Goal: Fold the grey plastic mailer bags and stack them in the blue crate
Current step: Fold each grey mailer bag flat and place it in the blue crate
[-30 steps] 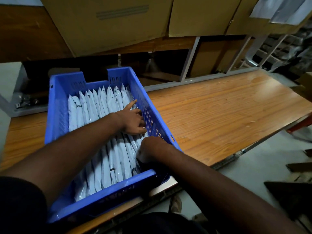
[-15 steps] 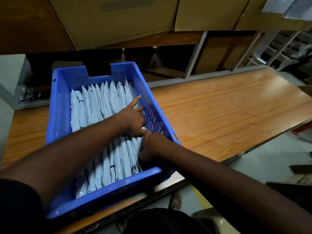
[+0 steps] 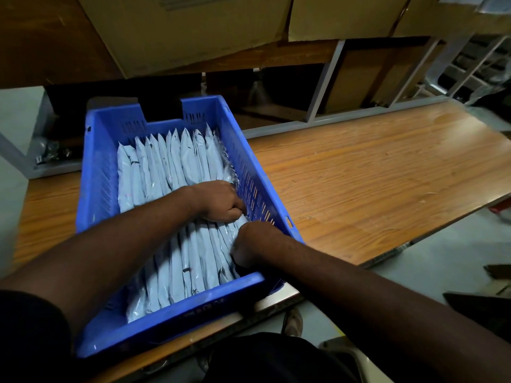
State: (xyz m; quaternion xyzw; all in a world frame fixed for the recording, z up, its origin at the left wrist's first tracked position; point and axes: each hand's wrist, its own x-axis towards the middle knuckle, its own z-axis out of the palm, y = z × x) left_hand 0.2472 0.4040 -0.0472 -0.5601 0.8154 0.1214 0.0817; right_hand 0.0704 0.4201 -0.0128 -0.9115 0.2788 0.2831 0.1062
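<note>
Both hands are down in the blue crate [image 3: 99, 172] at the worktop's [image 3: 373, 183] near-left corner. The left hand [image 3: 218, 201] and right hand [image 3: 255, 243] have their fingers curled into the folded mailer bags [image 3: 177, 161] by the right wall (what either actually grips, I cannot tell).

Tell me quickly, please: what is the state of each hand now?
Left hand: fingers curled down among the folded mailer bags beside the blue crate right wall; grip cannot be told.
Right hand: fingers hidden; cannot be told.
</note>
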